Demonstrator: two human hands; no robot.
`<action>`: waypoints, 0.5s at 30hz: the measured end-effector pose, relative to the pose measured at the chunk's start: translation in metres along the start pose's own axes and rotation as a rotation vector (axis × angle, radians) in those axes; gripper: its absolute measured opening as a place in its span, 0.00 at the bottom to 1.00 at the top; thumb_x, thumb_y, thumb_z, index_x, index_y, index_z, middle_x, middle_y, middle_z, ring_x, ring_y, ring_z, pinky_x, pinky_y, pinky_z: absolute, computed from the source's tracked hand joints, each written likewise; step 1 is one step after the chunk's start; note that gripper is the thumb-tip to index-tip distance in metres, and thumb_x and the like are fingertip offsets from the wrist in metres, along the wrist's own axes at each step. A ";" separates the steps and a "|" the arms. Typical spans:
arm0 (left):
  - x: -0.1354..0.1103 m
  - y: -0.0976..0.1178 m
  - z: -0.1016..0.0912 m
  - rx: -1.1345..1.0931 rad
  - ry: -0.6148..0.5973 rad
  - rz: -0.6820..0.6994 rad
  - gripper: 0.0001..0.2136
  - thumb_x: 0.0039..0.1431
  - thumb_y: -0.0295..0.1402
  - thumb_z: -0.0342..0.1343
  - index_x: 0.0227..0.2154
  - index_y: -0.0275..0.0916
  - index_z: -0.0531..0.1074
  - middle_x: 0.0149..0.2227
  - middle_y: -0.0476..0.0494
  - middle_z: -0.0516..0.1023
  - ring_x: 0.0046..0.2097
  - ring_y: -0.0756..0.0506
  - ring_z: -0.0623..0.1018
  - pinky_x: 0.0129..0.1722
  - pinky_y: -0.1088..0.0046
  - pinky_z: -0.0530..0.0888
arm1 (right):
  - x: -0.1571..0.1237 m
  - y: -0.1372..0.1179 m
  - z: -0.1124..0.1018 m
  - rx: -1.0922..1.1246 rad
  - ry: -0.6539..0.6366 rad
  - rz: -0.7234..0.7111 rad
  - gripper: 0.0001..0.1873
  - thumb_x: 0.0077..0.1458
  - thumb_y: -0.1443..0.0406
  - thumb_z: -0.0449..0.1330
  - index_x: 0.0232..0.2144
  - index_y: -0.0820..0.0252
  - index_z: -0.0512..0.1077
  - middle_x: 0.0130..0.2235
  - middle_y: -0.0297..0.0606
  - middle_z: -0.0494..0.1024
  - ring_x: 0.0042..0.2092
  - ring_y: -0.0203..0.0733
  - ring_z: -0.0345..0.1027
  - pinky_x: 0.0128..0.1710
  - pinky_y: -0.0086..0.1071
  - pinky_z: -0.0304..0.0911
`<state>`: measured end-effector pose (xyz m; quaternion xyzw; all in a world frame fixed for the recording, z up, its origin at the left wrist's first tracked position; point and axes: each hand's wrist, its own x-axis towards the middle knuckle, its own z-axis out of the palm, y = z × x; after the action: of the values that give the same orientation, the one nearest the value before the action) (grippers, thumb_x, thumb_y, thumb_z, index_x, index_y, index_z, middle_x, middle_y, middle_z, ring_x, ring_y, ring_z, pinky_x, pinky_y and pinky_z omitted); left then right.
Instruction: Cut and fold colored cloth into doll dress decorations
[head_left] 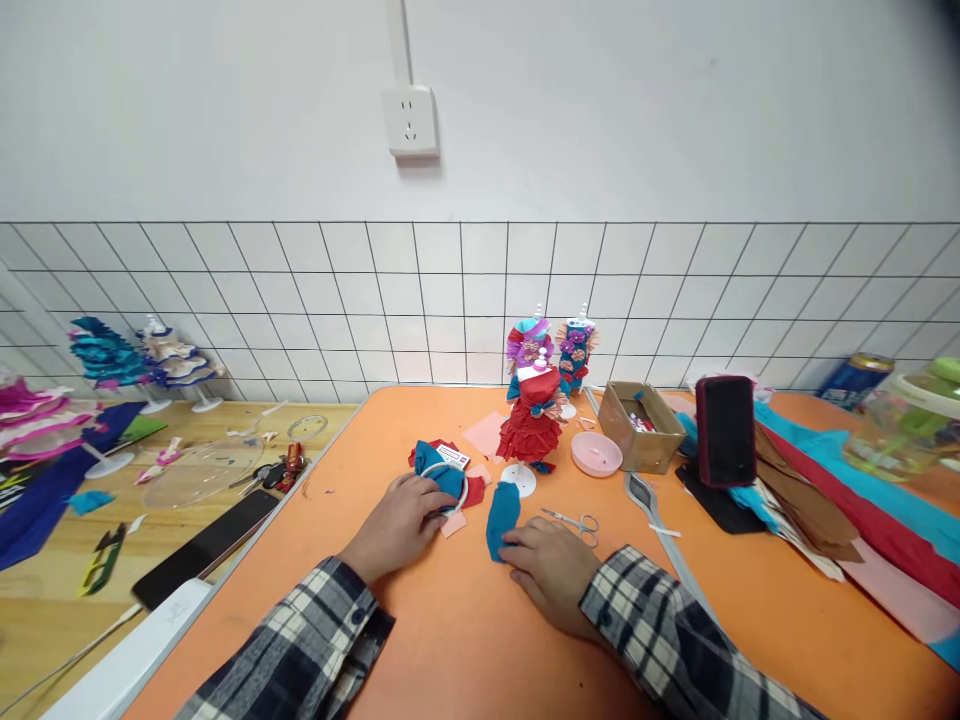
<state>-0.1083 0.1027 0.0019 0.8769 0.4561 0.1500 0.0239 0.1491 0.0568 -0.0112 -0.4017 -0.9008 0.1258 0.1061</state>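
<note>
My left hand [401, 522] is curled over a crumpled blue crepe paper piece [442, 474], thumb and fingers close together at its near edge. A pale ring [463, 492] lies against that paper, partly covered by it. My right hand [553, 562] lies low on the table, fingers stretched out, their tips touching the right edge of a flat blue crepe paper strip [503, 518]. Small scissors [576, 524] lie just beyond the right hand. Behind the strip, a doll form in a ruffled red paper dress [529, 425] stands on a white round base [519, 481].
Two more dressed forms stand behind the red one. A pink dish [596, 455], a cardboard box [643, 428] and an upright phone [725, 432] are to the right, with crepe paper strips [885, 500] beyond. A dark phone [206, 548] lies on the wooden table at left.
</note>
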 end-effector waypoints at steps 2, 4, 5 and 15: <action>0.000 0.002 -0.002 0.046 0.050 -0.034 0.13 0.57 0.35 0.55 0.45 0.45 0.74 0.41 0.42 0.75 0.45 0.41 0.72 0.47 0.63 0.64 | -0.006 0.002 -0.003 0.050 0.030 -0.029 0.16 0.59 0.65 0.52 0.47 0.50 0.73 0.50 0.35 0.76 0.48 0.45 0.67 0.49 0.40 0.59; 0.000 0.005 -0.005 0.076 0.106 -0.051 0.13 0.57 0.37 0.56 0.45 0.44 0.74 0.40 0.42 0.74 0.43 0.40 0.71 0.44 0.62 0.65 | -0.004 0.007 -0.001 0.105 0.115 -0.008 0.17 0.60 0.66 0.50 0.50 0.52 0.71 0.48 0.37 0.76 0.47 0.42 0.68 0.49 0.38 0.60; 0.000 0.006 -0.007 0.078 0.128 -0.046 0.12 0.58 0.37 0.55 0.44 0.43 0.74 0.39 0.42 0.74 0.42 0.41 0.71 0.43 0.62 0.65 | -0.002 0.011 0.001 0.116 0.165 0.020 0.18 0.61 0.67 0.48 0.51 0.54 0.69 0.48 0.38 0.76 0.47 0.42 0.68 0.49 0.37 0.60; 0.005 0.051 0.024 -0.679 0.250 -0.209 0.26 0.55 0.42 0.58 0.55 0.37 0.64 0.51 0.35 0.70 0.46 0.41 0.72 0.42 0.65 0.71 | 0.011 0.021 0.005 -0.126 0.194 0.102 0.10 0.60 0.65 0.53 0.39 0.55 0.75 0.36 0.39 0.76 0.40 0.45 0.67 0.39 0.35 0.60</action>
<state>-0.0581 0.0793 -0.0101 0.7428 0.4667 0.3952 0.2725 0.1550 0.0777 -0.0212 -0.4631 -0.8709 0.0346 0.1607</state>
